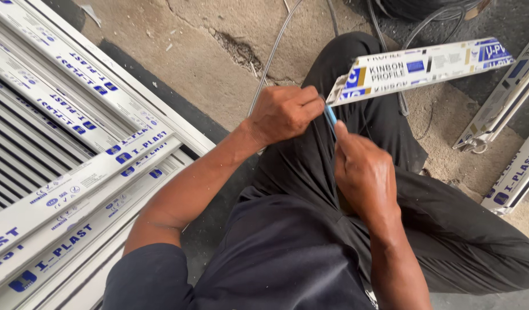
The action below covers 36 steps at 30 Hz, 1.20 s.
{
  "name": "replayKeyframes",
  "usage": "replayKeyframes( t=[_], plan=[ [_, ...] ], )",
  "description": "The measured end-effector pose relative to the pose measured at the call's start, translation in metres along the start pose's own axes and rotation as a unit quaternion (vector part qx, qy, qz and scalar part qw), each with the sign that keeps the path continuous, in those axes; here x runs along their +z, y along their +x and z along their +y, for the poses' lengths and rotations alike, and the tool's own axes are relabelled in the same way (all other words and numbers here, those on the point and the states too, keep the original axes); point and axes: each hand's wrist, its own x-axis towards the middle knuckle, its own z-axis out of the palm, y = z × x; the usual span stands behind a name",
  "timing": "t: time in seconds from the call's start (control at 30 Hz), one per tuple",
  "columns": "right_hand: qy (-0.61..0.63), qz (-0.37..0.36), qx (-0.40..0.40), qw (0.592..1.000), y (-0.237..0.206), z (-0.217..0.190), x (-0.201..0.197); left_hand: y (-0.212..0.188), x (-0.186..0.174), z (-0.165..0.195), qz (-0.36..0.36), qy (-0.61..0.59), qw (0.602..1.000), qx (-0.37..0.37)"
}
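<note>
A short white plastic profile piece (425, 66) with blue and yellow printed film lies across my knee, its cut end pointing toward my hands. My left hand (284, 112) is closed right at that cut end, fingers pinched against it. My right hand (362, 172) is just below, its fingertips gripping a thin blue strip (331, 117) that runs up to the profile's end. Whether the strip is film or a tool is unclear. My dark trousers (448, 229) lie under both hands.
A stack of long white profiles (75, 172) with blue print fills the left side. More profile pieces (511, 172) lie at the right edge. Thin cables (276, 51) cross the cracked concrete floor (207, 63) at the top.
</note>
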Motion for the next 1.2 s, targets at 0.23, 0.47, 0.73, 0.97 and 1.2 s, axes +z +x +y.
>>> replayKeyframes(
  t=[0.23, 0.47, 0.73, 0.97, 1.2],
  plan=[
    [0.006, 0.002, -0.003, 1.000, 0.002, 0.000, 0.001, 0.004, 0.000, -0.002, 0.002, -0.008, 1.000, 0.002],
    [-0.006, 0.019, -0.013, 1.000, -0.003, 0.011, 0.010, -0.001, 0.003, -0.003, -0.008, 0.001, 1.000, 0.006],
    [-0.021, -0.066, 0.076, 0.995, -0.019, 0.004, 0.001, 0.014, -0.013, -0.031, 0.029, -0.006, 0.997, -0.069],
    [0.109, 0.100, 0.196, 0.969, -0.098, 0.092, -0.024, -0.002, 0.021, -0.075, -0.080, -0.266, 0.883, -0.378],
    [-0.121, 0.084, 0.323, 0.935, -0.117, 0.284, -0.008, 0.076, 0.095, -0.092, -0.348, -0.183, 0.902, -0.176]
  ],
)
